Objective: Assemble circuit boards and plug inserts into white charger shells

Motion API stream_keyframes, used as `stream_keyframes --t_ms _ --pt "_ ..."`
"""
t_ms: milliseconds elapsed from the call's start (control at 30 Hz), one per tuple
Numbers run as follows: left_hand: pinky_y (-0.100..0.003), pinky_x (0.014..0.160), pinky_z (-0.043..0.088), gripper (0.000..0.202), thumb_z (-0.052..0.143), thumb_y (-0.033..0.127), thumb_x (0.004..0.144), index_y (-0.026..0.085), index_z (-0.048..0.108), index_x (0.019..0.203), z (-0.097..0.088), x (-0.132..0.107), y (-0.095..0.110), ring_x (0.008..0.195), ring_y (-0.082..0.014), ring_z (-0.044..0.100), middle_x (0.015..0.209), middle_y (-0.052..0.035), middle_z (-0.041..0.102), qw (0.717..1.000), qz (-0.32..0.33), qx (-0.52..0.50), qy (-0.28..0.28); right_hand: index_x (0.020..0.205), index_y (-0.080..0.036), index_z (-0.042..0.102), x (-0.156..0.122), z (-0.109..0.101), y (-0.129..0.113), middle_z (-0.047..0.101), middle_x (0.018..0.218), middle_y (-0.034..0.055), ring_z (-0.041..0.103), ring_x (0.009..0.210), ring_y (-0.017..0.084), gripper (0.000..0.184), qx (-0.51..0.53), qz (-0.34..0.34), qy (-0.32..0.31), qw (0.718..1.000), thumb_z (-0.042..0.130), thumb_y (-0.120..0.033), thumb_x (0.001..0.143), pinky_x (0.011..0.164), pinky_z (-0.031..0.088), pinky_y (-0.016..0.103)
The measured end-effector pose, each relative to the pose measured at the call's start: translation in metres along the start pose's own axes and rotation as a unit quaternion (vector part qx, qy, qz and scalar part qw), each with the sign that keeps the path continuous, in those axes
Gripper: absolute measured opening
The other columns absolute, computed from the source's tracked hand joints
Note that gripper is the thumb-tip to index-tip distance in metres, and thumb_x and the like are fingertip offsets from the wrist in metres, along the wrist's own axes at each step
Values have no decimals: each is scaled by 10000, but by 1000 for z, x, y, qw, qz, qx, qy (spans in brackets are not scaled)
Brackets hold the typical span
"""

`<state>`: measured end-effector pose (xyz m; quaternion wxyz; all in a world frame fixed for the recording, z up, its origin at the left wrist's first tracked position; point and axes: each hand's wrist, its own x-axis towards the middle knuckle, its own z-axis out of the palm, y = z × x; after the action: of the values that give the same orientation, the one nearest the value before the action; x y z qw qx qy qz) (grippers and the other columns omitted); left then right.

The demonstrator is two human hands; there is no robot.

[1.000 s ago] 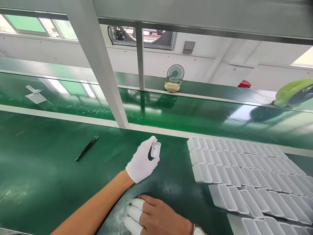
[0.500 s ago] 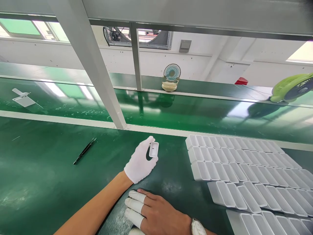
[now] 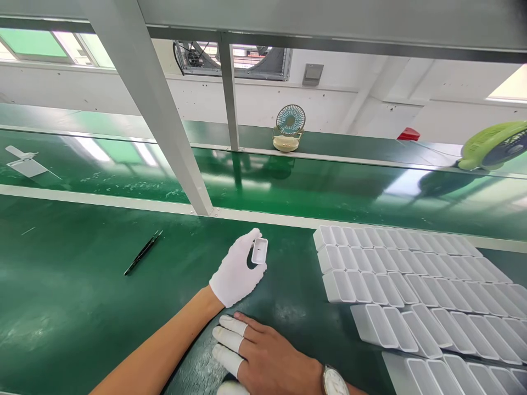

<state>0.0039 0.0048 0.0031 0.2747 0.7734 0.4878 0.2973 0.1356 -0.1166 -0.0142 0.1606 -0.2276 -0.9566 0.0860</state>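
Small white box held upright-lengthwise in the gloved left hand, open face toward the viewer.
The left hand (image 3: 237,271) clamps the box (image 3: 259,250) at its two short ends, between fingertips and thumb, above the green table (image 3: 82,318); its long axis runs away from the person, far end leaning slightly right. The right hand (image 3: 269,356), fingers extended leftward, lies palm down nearer the person; its underside is hidden, so I cannot tell whether it grips anything. Rows of white trays (image 3: 411,282) stand to the right.
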Motion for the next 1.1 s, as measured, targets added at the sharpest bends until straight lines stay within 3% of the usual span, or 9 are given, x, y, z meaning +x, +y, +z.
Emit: stream_keyframes --t_ms 167,367,533,767,967,1100 --pt "-464 1188 385 732 648 200 832 260 349 1498 0 1 0 1387 -259 483 1495 -69 511 1000 0 6 0 1404 -140 558 0 0 1 454 1558 129 359 1476 271 469 9 3 -9 1000 485 -416 1032 1276 169 428" --pt "-483 1168 409 709 654 196 824 247 378 1475 -3 3 4 1362 -276 508 1470 -84 530 1000 -1 14 4 1175 -121 709 0 5 1 608 1410 136 479 1384 269 381 -17 -10 2 1000 487 -394 1029 1277 165 450" --pt "-486 1158 421 687 663 177 807 250 417 1444 -2 3 2 1354 -284 515 1444 -91 536 999 22 26 15 1053 -140 745 0 9 1 624 1390 126 491 1368 265 322 -25 -14 3 1000 517 -365 1015 1276 153 458" --pt "-441 1131 455 632 665 153 798 256 479 1393 -2 4 1 1327 -265 530 1431 -81 527 999 36 33 9 1123 -140 730 1 9 0 635 1376 118 499 1356 259 338 -31 -8 -1 999 497 -364 1023 1277 151 451" --pt "-436 1133 453 616 659 138 796 267 487 1373 -2 4 1 1314 -255 537 1413 -69 533 999 40 25 10 1032 -158 753 1 10 1 693 1273 96 541 1304 248 337 -29 -11 -15 999 487 -365 1028 1282 139 454" --pt "-437 1130 458 616 662 132 787 267 491 1362 -3 3 0 1310 -259 541 1403 -71 538 999 40 16 11 1152 -136 719 0 8 0 573 1453 114 434 1413 272 330 -21 -5 -3 1000 516 -355 1013 1277 175 450"
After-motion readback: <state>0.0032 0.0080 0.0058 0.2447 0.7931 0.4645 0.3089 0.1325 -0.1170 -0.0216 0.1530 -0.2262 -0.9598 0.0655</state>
